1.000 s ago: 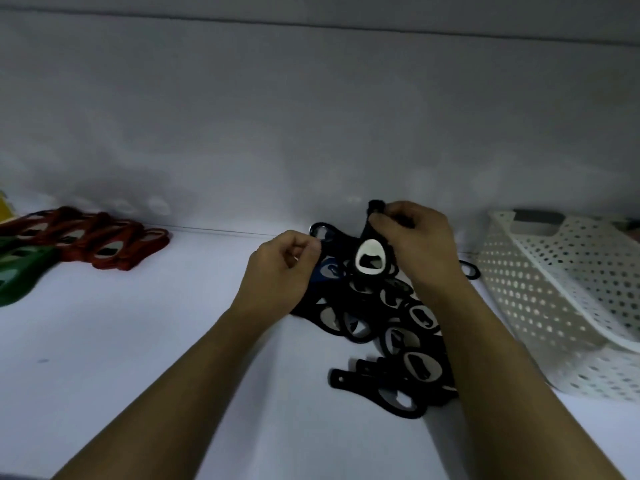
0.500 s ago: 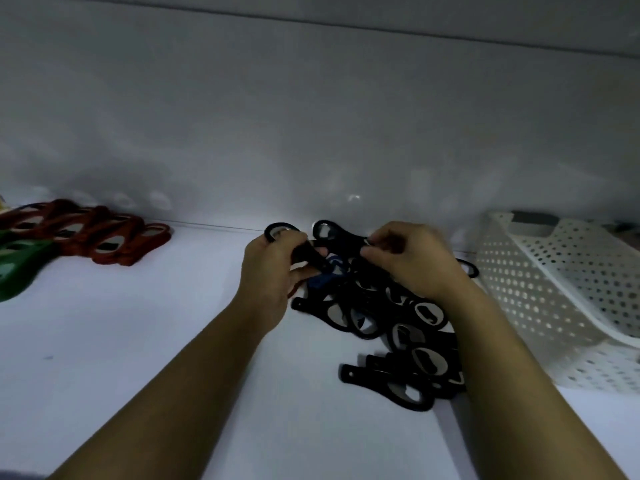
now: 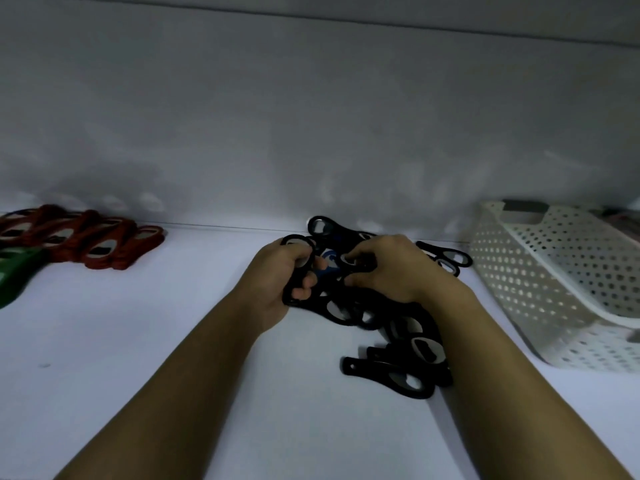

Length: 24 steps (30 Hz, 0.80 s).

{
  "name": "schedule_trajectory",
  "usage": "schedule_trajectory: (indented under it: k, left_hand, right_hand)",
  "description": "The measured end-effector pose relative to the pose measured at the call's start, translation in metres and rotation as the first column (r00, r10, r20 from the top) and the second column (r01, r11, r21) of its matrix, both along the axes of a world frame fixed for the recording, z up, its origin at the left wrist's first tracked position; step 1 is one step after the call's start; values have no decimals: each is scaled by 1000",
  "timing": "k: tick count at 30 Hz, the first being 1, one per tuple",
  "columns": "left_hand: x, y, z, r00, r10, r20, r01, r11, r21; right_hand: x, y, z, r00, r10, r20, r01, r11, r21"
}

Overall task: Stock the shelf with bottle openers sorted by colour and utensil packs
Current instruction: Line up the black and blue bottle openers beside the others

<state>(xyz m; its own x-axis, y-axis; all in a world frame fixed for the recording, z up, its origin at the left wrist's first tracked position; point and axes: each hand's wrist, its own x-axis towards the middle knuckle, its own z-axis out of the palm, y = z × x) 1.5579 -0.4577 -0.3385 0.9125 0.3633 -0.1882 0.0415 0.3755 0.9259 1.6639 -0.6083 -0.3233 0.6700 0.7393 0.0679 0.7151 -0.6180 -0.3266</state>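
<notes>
- Sorting at mid-shelf (image 3: 145,358): green bottle openers (image 3: 14,275) and red bottle openers (image 3: 86,244) lie grouped at 9 o'clock, well apart from both hands.
- Risk: the black bottle opener (image 3: 286,295) in the left hand (image 3: 273,289) overlaps its neighbours; lifting it may drag others along and scatter the black opener heap (image 3: 398,344).
- Risk: one blue bottle opener (image 3: 327,258) lies between the hands, partly buried. In this dim light it could pass as black and be mis-sorted.
- Risk: the right forearm lies over the heap's 6 o'clock end; a sweep could push openers toward the shelf front.
- Left fingers are curled round the black bottle opener, its ring showing past the knuckles at 12 o'clock.
- Right hand (image 3: 394,271): fingers bent into the heap, thumb and forefinger pinching the head of a second black opener (image 3: 348,260) at the hand's 9 o'clock.
- White perforated basket (image 3: 554,271) stands at 3 o'clock, touched by neither hand.
</notes>
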Motion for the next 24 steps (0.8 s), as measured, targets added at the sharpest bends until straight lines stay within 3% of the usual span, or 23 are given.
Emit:
schedule_trajectory:
  k: [5,8,9,12,14,16,18,19,22,24]
  left_hand:
    - [-2,-1,-1,998,-59,13,60,998,-25]
    - [-2,-2,0,998,-49,35,51,997,-56]
    - [-3,-2,1,998,-51,41,54,995,-78]
    - [-4,1,2,997,-72,26,75,984,-161]
    - [-5,1,3,996,-88,-11,84,974,-212]
    - [-6,1,7,993,-111,-40,94,951,-296]
    - [-8,1,12,987,-160,1,148,911,-385]
    - [-10,2,15,983,-176,42,177,889,-421]
    - [-13,3,16,988,-120,93,148,896,-418]
    - [-10,6,10,997,-18,81,47,924,-380]
  right_hand:
    - [-2,3,-2,989,-45,144,34,997,74]
    - [0,3,1,980,-106,170,50,950,307]
    - [-1,3,4,987,-123,103,64,891,450]
    - [-6,6,13,976,-65,-208,206,592,780]
    - [-9,7,15,937,10,-350,305,470,828]
    - [-16,10,17,919,86,-384,314,426,849]
    - [-26,13,19,945,154,-289,197,441,876]
    - [-31,14,19,961,186,-204,87,497,863]
    - [-35,15,17,959,283,10,-230,758,611]
    - [-24,11,14,969,213,126,-248,841,482]
